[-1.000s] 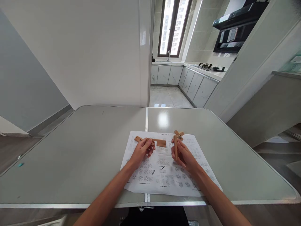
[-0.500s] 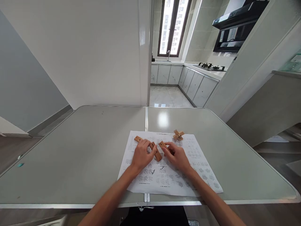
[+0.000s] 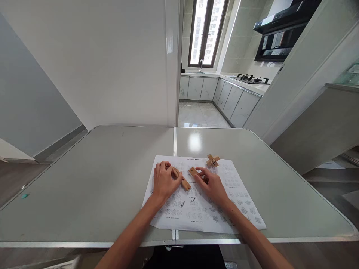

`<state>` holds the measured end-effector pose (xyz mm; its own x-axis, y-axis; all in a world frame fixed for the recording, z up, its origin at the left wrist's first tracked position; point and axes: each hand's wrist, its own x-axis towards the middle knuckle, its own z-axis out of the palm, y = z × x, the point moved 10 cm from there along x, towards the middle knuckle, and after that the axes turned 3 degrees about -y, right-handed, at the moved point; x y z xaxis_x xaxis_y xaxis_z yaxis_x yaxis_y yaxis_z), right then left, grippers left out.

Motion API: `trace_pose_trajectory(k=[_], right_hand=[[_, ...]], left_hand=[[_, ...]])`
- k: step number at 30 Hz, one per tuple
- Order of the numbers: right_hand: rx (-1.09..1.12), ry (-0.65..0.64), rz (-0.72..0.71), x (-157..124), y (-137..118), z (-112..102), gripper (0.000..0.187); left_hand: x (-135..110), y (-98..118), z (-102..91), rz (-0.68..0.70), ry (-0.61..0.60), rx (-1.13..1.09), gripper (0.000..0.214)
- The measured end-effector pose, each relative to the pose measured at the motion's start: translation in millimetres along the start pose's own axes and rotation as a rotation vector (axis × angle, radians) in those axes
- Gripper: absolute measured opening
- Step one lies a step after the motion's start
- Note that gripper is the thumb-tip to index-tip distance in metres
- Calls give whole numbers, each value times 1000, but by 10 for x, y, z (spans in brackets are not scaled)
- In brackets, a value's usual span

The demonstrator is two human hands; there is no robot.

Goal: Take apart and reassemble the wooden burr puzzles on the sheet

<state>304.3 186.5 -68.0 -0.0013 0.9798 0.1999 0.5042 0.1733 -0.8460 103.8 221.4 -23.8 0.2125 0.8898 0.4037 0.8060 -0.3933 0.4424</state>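
My left hand (image 3: pixel 164 182) is closed on a notched wooden puzzle piece (image 3: pixel 185 184), which sticks out to the right past my thumb over the printed paper. The curled fingers hide its upper end, and another piece may be under them. Held between thumb and fingers of my right hand (image 3: pixel 211 185) is a second wooden piece (image 3: pixel 193 171), marked with a small number; its lower part is covered. Beyond my right hand, a cross-shaped cluster of joined wooden pieces (image 3: pixel 212 161) rests at the paper's far edge.
The printed sheet (image 3: pixel 196 216) with rows of small diagrams lies across the seam of the pale folding table (image 3: pixel 92 194). A small teal object (image 3: pixel 24 196) sits near the table's left edge. Past the table, a doorway opens on a kitchen with cabinets (image 3: pixel 232 101).
My left hand has shifted left, over where a loose wooden piece lay, which is now hidden. The piece at its thumb tilted and moved slightly left. My right hand has hardly moved.
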Motion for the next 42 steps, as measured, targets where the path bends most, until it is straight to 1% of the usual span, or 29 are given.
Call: trace_pose_trajectory(k=[5, 10, 13, 16, 19, 22, 23, 27, 29, 31, 34, 36, 40, 42], right_hand=[[-44, -45, -38, 7, -10, 57, 43], [-79, -52, -77, 2, -13, 87, 39], [-96, -54, -91, -3, -16, 94, 37], [-118, -58, -104, -4, -25, 100, 34], [-127, -60, -115, -2, -34, 104, 32], [-127, -62, -126, -2, -51, 104, 31], [-128, -63, -129, -3, -59, 104, 30], [-134, -87, -139, -21, -102, 114, 28], [-142, -126, -160, -39, -139, 146, 31], [-164, -171, -188, -63, -178, 186, 39], [-208, -212, -208, -88, -209, 224, 53], [-224, -222, -198, -92, -201, 234, 59], [-203, -223, -170, -85, -162, 241, 57], [-169, -222, -167, -80, -149, 241, 57]], left_hand=[[-9, 29, 25, 29, 0, 43, 24], [-13, 27, 51, 41, -13, 77, 36], [-12, 21, 60, 42, -19, 70, 38], [-9, -3, 74, 23, -24, 73, 34], [-9, -28, 87, 10, -17, 84, 23], [-17, -34, 108, 20, -15, 111, 34], [-20, -37, 118, 22, -19, 120, 34], [-29, -62, 120, 7, -12, 117, 18], [-30, -69, 98, 0, 10, 108, 14], [-28, -62, 79, 6, 24, 99, 11], [-23, -25, 73, 38, 18, 82, 11], [-19, 2, 76, 59, 7, 68, 14], [-19, 78, 86, 108, -21, 17, 17], [-28, 133, 82, 137, -38, -13, 14]])
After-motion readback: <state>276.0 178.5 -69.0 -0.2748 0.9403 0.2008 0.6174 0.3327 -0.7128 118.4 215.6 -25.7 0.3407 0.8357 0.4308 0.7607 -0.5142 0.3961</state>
